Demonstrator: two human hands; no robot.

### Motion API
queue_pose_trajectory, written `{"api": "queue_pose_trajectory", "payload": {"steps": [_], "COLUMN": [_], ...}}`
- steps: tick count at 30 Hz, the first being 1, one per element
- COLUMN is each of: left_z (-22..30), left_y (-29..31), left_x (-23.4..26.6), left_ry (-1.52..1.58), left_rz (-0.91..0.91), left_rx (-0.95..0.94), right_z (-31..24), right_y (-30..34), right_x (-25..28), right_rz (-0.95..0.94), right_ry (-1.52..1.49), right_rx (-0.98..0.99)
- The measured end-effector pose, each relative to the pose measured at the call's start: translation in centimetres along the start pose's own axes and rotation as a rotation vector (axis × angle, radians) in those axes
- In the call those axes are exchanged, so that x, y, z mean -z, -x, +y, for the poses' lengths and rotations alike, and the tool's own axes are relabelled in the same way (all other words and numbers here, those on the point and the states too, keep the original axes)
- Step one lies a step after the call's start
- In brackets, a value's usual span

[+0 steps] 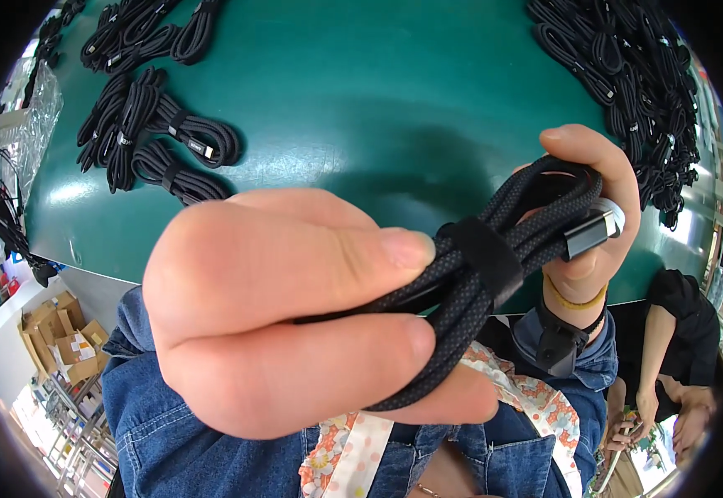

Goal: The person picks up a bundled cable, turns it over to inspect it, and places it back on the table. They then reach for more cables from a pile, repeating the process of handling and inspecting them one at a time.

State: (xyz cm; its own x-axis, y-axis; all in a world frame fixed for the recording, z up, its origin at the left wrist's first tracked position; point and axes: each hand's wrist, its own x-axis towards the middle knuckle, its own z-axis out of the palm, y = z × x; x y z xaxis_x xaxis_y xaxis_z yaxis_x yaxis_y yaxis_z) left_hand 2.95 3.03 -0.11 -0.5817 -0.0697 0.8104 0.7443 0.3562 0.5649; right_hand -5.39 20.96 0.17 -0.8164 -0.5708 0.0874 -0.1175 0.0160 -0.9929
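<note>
Head view: pinching black braided cable coil (463,314) in left hand (245,290), curling right hand (617,184) around its 2 o'clock end, beside silver-tipped plug (587,236).

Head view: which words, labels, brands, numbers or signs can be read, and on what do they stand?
None clearly readable.
Cable bundles at left: white marks, too small and blurred.
Cardboard box: white label, too small to read.
Held cable and its connector: no readable text.

Wkshop: lg green table (311,91), blk cable piles (129,116), cardbd boxes (79,353).
</note>
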Motion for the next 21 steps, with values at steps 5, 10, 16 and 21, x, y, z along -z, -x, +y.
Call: {"api": "queue_pose_trajectory", "payload": {"steps": [5,10,16,21], "left_z": [0.3,0.4,1.2,1.3], "left_y": [0.3,0.7,0.2,0.0], "left_x": [-0.5,-0.5,-0.1,0.3], "left_ry": [-0.071,-0.233,-0.265,-0.285], "left_rz": [0.049,0.041,-0.044,-0.130], "left_rx": [0.003,-0.083,-0.048,-0.004], "right_z": [0.4,-0.1,0.0,0.7], "right_y": [-0.2,-0.6,-0.3,-0.2], "right_x": [-0.1,0.1,-0.4,-0.7], "right_rz": [-0.003,-0.063,-0.082,-0.109], "right_ry": [-0.011,0.063,0.049,0.042], "right_rx": [0.001,-0.075,-0.120,-0.130]}}
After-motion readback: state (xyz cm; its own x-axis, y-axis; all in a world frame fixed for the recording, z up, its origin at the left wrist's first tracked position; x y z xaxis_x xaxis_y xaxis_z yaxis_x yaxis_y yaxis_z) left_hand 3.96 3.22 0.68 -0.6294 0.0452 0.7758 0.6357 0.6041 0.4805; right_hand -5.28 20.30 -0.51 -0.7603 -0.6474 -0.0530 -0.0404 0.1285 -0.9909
